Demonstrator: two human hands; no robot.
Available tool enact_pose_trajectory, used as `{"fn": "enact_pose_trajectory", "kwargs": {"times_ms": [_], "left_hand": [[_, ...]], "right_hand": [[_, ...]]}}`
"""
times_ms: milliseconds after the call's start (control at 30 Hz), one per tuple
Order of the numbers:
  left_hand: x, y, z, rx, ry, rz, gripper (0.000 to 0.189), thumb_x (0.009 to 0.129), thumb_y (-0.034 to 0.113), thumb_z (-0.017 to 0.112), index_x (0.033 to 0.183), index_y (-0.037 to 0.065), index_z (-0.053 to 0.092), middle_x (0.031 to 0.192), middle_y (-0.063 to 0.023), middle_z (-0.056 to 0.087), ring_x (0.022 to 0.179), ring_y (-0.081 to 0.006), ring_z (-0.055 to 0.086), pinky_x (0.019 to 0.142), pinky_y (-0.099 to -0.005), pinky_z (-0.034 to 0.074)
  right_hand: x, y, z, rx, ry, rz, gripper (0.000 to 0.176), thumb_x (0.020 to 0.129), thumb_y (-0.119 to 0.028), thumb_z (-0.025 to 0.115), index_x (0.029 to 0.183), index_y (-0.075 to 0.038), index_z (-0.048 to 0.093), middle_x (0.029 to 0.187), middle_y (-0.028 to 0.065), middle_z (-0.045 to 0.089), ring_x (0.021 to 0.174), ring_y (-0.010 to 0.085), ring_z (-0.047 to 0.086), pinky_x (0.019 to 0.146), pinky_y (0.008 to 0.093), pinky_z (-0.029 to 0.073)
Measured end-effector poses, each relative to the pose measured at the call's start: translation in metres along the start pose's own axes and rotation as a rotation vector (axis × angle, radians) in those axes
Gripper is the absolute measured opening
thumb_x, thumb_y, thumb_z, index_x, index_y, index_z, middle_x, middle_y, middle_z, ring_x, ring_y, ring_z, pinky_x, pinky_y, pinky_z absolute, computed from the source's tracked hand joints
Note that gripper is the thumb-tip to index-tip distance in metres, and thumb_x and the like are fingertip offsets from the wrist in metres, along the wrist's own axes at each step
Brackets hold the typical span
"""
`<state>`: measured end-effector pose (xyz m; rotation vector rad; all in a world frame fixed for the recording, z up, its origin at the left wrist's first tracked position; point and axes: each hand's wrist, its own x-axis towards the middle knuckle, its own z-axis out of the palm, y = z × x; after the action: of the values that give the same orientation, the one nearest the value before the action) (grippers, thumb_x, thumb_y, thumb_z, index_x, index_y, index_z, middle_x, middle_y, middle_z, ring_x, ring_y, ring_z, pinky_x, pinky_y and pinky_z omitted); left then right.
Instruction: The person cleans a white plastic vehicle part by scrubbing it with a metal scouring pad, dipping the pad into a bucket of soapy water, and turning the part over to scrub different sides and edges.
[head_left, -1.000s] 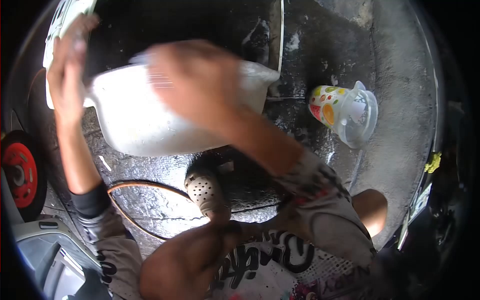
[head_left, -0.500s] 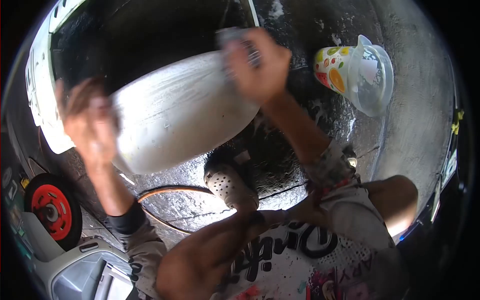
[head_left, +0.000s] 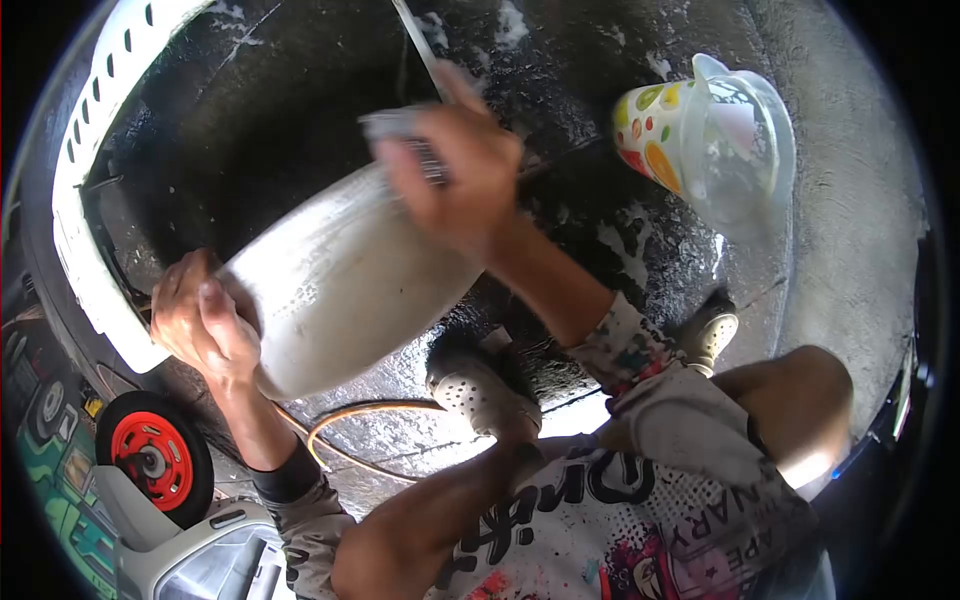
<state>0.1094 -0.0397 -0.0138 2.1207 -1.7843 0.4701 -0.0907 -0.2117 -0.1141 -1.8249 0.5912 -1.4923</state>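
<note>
A large white curved panel (head_left: 350, 290), wet and streaked, lies across the middle in front of me. My left hand (head_left: 205, 320) is closed around its left end, thumb on the near face and fingers over the edge. My right hand (head_left: 465, 170) is at the panel's upper right end, its fingers wrapped round a grey pad (head_left: 392, 124). The pad is blurred by motion and partly hidden by the fingers, so its exact kind does not show.
A clear plastic pitcher (head_left: 735, 150) with fruit prints lies at the right. A white slotted piece (head_left: 75, 200) curves along the left. A red-rimmed wheel (head_left: 152, 458), an orange hose (head_left: 350, 412) and my clogs (head_left: 478, 398) are on the wet floor.
My right hand has moved left with the grey pad. My left hand, blurred before, is now lower and closed on the panel's end. The panel appears tilted more steeply as the view shifts.
</note>
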Motion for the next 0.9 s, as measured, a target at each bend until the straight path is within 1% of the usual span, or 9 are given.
{"fn": "enact_pose_trajectory", "kwargs": {"times_ms": [100, 133, 233, 333, 567, 700, 733, 767, 900], "left_hand": [[-0.022, -0.042, 0.009, 0.208, 0.204, 0.378, 0.052, 0.099, 0.039, 0.041, 0.094, -0.006, 0.067, 0.076, -0.0219, 0.064, 0.069, -0.0391, 0.061, 0.067, -0.0475, 0.049], [-0.028, -0.034, -0.015, 0.014, -0.364, -0.08, 0.051, 0.101, 0.038, 0.04, 0.095, -0.005, 0.064, 0.085, -0.0228, 0.065, 0.075, -0.0387, 0.063, 0.068, -0.0485, 0.048], [-0.014, -0.022, -0.002, 0.012, 0.055, 0.236, 0.053, 0.099, 0.04, 0.039, 0.093, -0.007, 0.064, 0.087, -0.0242, 0.067, 0.077, -0.0432, 0.064, 0.072, -0.048, 0.051], [-0.004, -0.009, -0.006, -0.006, -0.109, 0.145, 0.04, 0.099, 0.026, 0.037, 0.104, -0.007, 0.06, 0.097, -0.0266, 0.067, 0.078, -0.0453, 0.065, 0.074, -0.0498, 0.052], [-0.027, -0.027, -0.012, 0.341, -0.324, 0.076, 0.037, 0.094, 0.027, 0.058, 0.104, -0.009, 0.063, 0.095, -0.024, 0.067, 0.076, -0.0425, 0.064, 0.071, -0.0498, 0.052], [0.0, -0.027, 0.007, 0.146, 0.142, 0.57, 0.026, 0.096, 0.022, 0.054, 0.099, -0.003, 0.061, 0.092, -0.0203, 0.064, 0.068, -0.0423, 0.062, 0.066, -0.0492, 0.051], [0.001, -0.011, 0.002, 0.067, 0.028, 0.29, 0.036, 0.097, 0.028, 0.045, 0.086, -0.003, 0.058, 0.078, -0.0202, 0.06, 0.066, -0.0423, 0.061, 0.064, -0.0477, 0.05], [0.002, 0.0, -0.003, -0.005, -0.076, 0.005, 0.049, 0.098, 0.035, 0.036, 0.074, -0.004, 0.055, 0.063, -0.0201, 0.057, 0.063, -0.0423, 0.06, 0.063, -0.0462, 0.049], [0.001, -0.016, 0.004, 0.33, 0.146, 0.583, 0.025, 0.095, 0.021, 0.055, 0.095, -0.003, 0.059, 0.084, -0.0216, 0.064, 0.067, -0.0414, 0.061, 0.059, -0.048, 0.046]], "right_hand": [[0.018, -0.071, 0.062, 0.169, -0.03, -0.094, 0.008, 0.076, -0.019, 0.07, 0.075, -0.013, 0.066, 0.064, 0.0038, 0.068, 0.067, 0.0225, 0.071, 0.098, 0.0494, 0.05], [0.018, -0.092, 0.074, -0.156, -0.265, -0.116, 0.012, 0.075, -0.024, 0.072, 0.075, -0.014, 0.065, 0.071, 0.0028, 0.069, 0.074, 0.0221, 0.071, 0.096, 0.0497, 0.052], [0.001, -0.064, 0.064, 0.19, 0.125, -0.212, 0.016, 0.077, -0.028, 0.073, 0.078, -0.013, 0.066, 0.08, 0.0039, 0.07, 0.079, 0.0223, 0.07, 0.093, 0.049, 0.054], [-0.011, 0.0, 0.004, 0.215, 0.069, 0.198, 0.006, 0.085, -0.009, 0.068, 0.088, -0.012, 0.072, 0.089, 0.0056, 0.075, 0.084, 0.0194, 0.073, 0.095, 0.0458, 0.053], [0.017, -0.09, 0.071, -0.085, -0.076, -0.064, 0.013, 0.08, -0.025, 0.065, 0.074, -0.014, 0.061, 0.074, 0.0039, 0.065, 0.083, 0.0237, 0.067, 0.109, 0.0563, 0.042], [-0.003, -0.03, 0.034, 0.214, 0.133, 0.011, 0.008, 0.084, -0.012, 0.065, 0.09, -0.008, 0.063, 0.105, 0.0078, 0.069, 0.108, 0.0266, 0.065, 0.107, 0.0571, 0.04], [-0.012, -0.007, 0.021, 0.581, 0.112, 0.295, 0.01, 0.087, -0.008, 0.063, 0.097, -0.009, 0.063, 0.115, 0.0091, 0.069, 0.118, 0.0289, 0.062, 0.111, 0.0585, 0.035], [-0.016, 0.012, -0.006, 0.022, 0.087, 0.2, 0.006, 0.087, -0.007, 0.065, 0.093, -0.01, 0.065, 0.115, 0.0132, 0.071, 0.12, 0.032, 0.062, 0.115, 0.0577, 0.03], [0.024, -0.063, 0.048, 0.105, 0.001, 0.156, 0.016, 0.08, -0.023, 0.068, 0.081, -0.007, 0.065, 0.097, 0.0208, 0.073, 0.112, 0.0359, 0.067, 0.116, 0.0575, 0.03]]}}
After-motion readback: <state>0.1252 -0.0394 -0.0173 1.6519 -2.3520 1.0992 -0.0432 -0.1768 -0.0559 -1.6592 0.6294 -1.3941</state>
